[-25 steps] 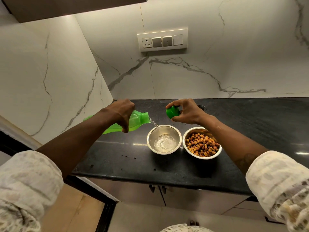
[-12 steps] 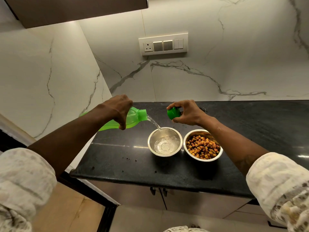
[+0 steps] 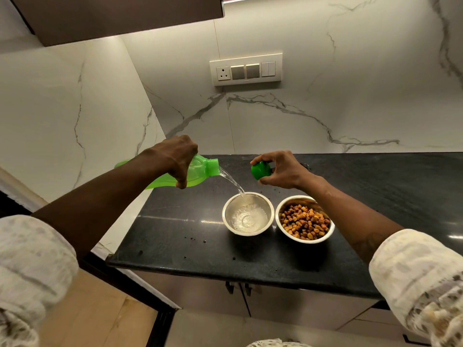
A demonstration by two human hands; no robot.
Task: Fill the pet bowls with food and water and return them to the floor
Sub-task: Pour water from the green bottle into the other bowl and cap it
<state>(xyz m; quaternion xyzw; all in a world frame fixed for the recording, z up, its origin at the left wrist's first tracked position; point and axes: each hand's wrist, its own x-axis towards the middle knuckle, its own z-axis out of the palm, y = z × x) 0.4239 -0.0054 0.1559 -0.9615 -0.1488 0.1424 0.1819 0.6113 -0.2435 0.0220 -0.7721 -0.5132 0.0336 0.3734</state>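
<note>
Two steel bowls stand side by side on the black counter (image 3: 175, 234). The left bowl (image 3: 228, 216) holds a little water; the right bowl (image 3: 331, 227) is full of brown kibble. My left hand (image 3: 179, 157) grips a green plastic bottle (image 3: 200, 171), tipped nearly flat with its mouth toward the left bowl. A stream of water (image 3: 231, 181) runs from the mouth into that bowl. My right hand (image 3: 283, 169) holds the green bottle cap (image 3: 260, 170) above and behind the bowls.
The counter ends at a marble wall (image 3: 62, 108) on the left and a marble backsplash with a switch panel (image 3: 246, 69) behind. An overhead cabinet (image 3: 120, 13) hangs above. Cabinet doors (image 3: 275, 301) sit below the counter's front edge.
The bottle has lifted higher above the counter and stays tipped; the water stream falls farther into the left bowl. My right hand keeps the cap in about the same place.
</note>
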